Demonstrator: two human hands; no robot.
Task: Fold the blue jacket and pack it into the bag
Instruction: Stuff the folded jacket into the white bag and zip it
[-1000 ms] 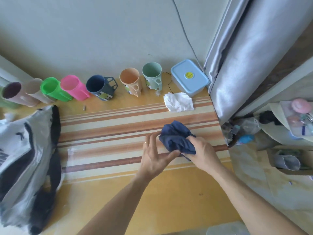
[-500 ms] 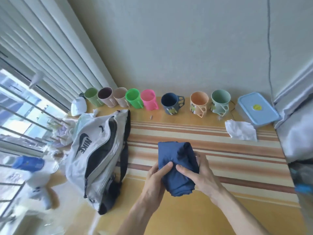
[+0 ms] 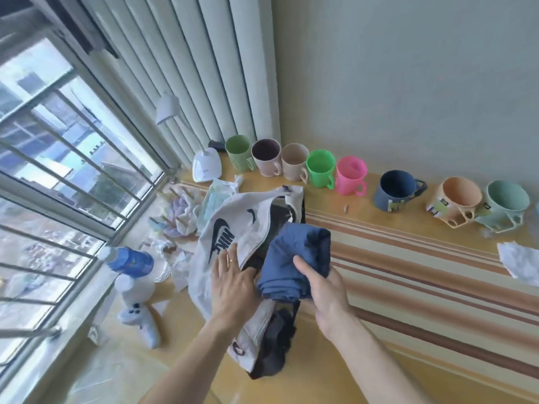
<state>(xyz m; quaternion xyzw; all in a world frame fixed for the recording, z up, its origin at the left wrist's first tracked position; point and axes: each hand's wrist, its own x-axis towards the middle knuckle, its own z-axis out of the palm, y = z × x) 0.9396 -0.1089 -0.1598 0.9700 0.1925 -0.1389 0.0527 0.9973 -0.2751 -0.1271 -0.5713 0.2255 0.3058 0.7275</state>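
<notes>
The blue jacket [image 3: 294, 258] is folded into a compact bundle and sits in the open mouth of the white and black bag [image 3: 227, 231], which lies on the yellow striped table. My right hand [image 3: 323, 290] grips the bundle's near right side. My left hand [image 3: 233, 284] presses on the bag's white flap at the left edge of the opening, thumb against the jacket. The bag's dark inside shows around and below the bundle.
A row of several coloured cups [image 3: 320, 169] stands along the back wall. A white desk lamp [image 3: 205, 164] stands by the window corner. Crumpled papers and a blue-capped bottle [image 3: 131, 260] lie left of the bag. A white tissue [image 3: 519, 262] rests at the right.
Both hands carried the folded jacket leftward from the table's middle to the bag. The left hand let go of the jacket and now holds the bag's flap. The view swung left.
</notes>
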